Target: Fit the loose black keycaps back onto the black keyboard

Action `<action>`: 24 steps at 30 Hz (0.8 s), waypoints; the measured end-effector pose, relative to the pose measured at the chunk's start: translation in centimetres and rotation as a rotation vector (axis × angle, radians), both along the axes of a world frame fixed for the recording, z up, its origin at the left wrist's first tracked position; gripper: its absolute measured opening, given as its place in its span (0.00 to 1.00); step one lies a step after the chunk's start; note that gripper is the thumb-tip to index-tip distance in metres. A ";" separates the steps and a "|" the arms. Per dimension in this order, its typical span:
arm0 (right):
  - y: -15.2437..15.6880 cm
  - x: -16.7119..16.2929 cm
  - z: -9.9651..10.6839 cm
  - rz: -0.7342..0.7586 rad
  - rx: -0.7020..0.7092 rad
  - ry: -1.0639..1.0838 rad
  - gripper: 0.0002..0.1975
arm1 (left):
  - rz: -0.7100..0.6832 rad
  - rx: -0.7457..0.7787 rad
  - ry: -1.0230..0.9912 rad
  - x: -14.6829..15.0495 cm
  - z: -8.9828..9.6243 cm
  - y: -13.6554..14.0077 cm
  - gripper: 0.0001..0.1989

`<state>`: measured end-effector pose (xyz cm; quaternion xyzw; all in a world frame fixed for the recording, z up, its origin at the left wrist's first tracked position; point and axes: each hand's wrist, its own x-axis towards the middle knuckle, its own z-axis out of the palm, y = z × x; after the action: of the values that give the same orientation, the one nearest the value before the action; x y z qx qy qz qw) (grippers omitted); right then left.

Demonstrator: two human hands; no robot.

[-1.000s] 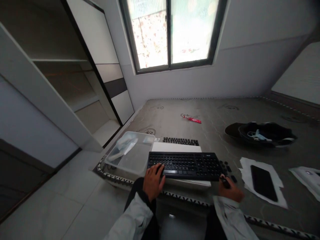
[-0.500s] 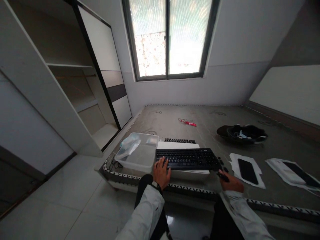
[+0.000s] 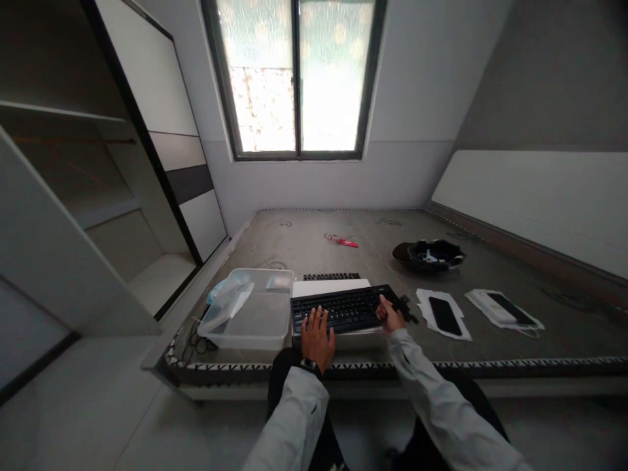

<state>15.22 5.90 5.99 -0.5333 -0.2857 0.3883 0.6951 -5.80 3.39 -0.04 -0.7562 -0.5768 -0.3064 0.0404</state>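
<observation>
A black keyboard (image 3: 338,309) lies slightly tilted on a white box (image 3: 338,286) at the near edge of the mattress. My left hand (image 3: 318,340) rests on its front left part, palm down with fingers spread. Over the keyboard's right end is my right hand (image 3: 391,316), its fingers curled in and the thumb raised; whatever they pinch is too small and dark to make out. Small black pieces (image 3: 407,307) lie just right of that hand. Behind the box shows a row of black keys or caps (image 3: 331,277).
A clear plastic bin (image 3: 265,320) holding bags stands left, with black cable (image 3: 193,343) beside it. To the right lie two phones on white sheets, a nearer phone (image 3: 444,315) and a farther phone (image 3: 510,307). A dark cap (image 3: 429,255) and a red packet (image 3: 343,241) lie farther back.
My right hand has moved left, from beside the keyboard with a dark object in it to over its right end. The left hand stays on the keyboard. The view has turned right.
</observation>
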 end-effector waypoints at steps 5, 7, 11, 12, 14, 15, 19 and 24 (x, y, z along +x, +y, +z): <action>4.1 -4.6 0.8 0.223 0.005 0.241 0.30 | -0.064 0.022 0.019 0.4 -0.7 1.0 0.24; 5.2 -5.8 0.7 0.287 -0.022 0.321 0.30 | -0.080 0.030 0.028 0.3 -1.1 1.3 0.24; 6.7 -7.4 0.0 0.341 -0.086 0.438 0.29 | -0.089 0.016 0.035 0.2 -2.0 1.8 0.24; 7.0 -7.6 -0.3 0.343 -0.099 0.459 0.29 | -0.091 0.009 0.036 0.2 -2.2 1.9 0.25; 7.4 -7.9 -0.8 0.343 -0.120 0.492 0.29 | -0.093 0.001 0.037 0.1 -2.4 2.0 0.26; 7.6 -8.0 -1.0 0.344 -0.129 0.506 0.29 | -0.094 0.000 0.036 0.1 -2.5 2.0 0.26; 7.8 -8.0 -1.8 0.347 -0.151 0.546 0.28 | -0.098 -0.002 0.020 0.2 -2.3 1.9 0.28; 7.8 -7.8 -2.1 0.339 -0.144 0.564 0.28 | -0.074 -0.023 -0.015 0.4 -1.9 1.8 0.29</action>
<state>7.39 13.72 3.85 -0.3977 -0.1386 0.6498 0.6327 -5.43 5.18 -1.98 -0.7751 -0.5521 -0.3067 0.0159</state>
